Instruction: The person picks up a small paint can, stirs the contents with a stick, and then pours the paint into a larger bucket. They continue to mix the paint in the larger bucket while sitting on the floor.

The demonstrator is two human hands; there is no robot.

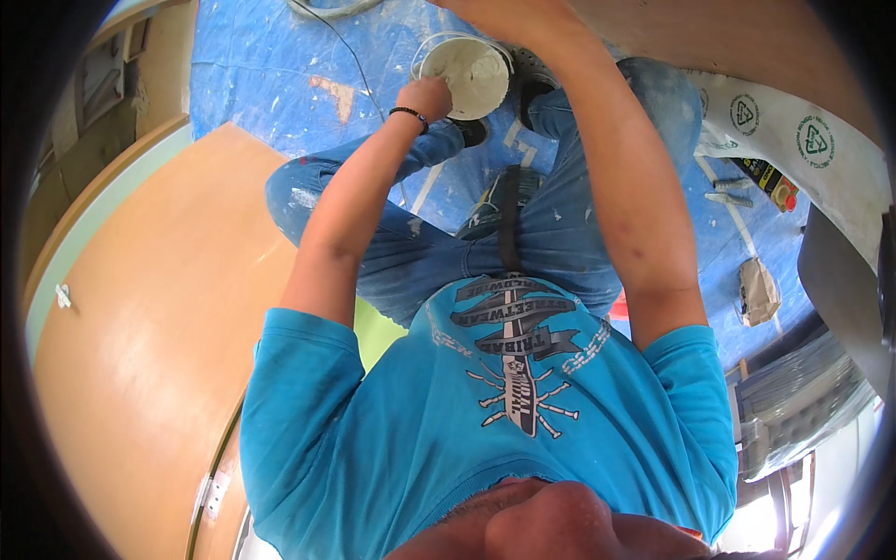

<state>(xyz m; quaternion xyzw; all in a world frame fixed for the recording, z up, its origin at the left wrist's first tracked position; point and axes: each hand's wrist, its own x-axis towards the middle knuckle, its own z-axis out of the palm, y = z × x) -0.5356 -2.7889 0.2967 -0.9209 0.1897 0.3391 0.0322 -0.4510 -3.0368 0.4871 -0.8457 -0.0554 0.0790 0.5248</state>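
My left hand, with a dark beaded bracelet at the wrist, is closed at the near left rim of a white bucket. What its fingers hold, if anything, is hidden. Pale, whitish paste lines the inside of the bucket, and a thin handle loops round its far side. My right hand reaches up past the bucket and is cut off by the upper edge, so its fingers do not show. Both knees, in paint-spotted jeans, are bent on either side of the bucket.
A stained blue sheet covers the floor, with a dark cable across it. To the left stands a wooden door. At right are white plastic sheeting, a dark container with a red cap and a brown paper bag.
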